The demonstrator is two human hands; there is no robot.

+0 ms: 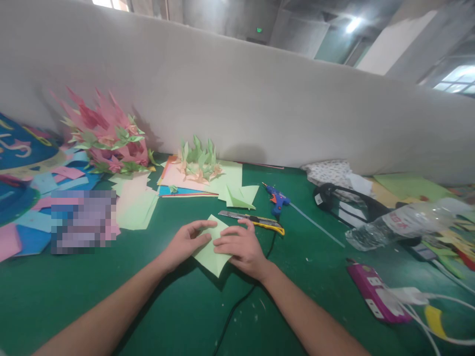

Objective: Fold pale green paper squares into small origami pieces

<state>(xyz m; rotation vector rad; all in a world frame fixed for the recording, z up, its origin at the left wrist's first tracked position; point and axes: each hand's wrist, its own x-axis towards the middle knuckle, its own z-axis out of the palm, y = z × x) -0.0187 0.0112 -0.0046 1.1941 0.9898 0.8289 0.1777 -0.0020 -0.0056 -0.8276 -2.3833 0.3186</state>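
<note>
A light green sheet of folded paper (215, 259) is held between my two hands above the green table. My left hand (189, 242) grips its left edge, thumb and fingers bent over the paper. On the other side, my right hand (243, 247) has its fingers laid across the paper's right part, with the thumb side hidden beneath. The paper's lower corner points toward me, and a crease runs down to it. Just beyond my right hand lies a yellow utility knife (265, 222) with its blade out. Behind that rests a blue glue gun (277, 199) with a glue stick in it.
Paper flower crowns, one pink (111, 133) and one green (200, 160), stand by the wall. Pale sheets (139, 207) lie at left. A plastic bottle (397, 225), a black strap (334, 202) and a purple power strip (376, 291) with cables are at right. A black cord (237, 304) crosses the table.
</note>
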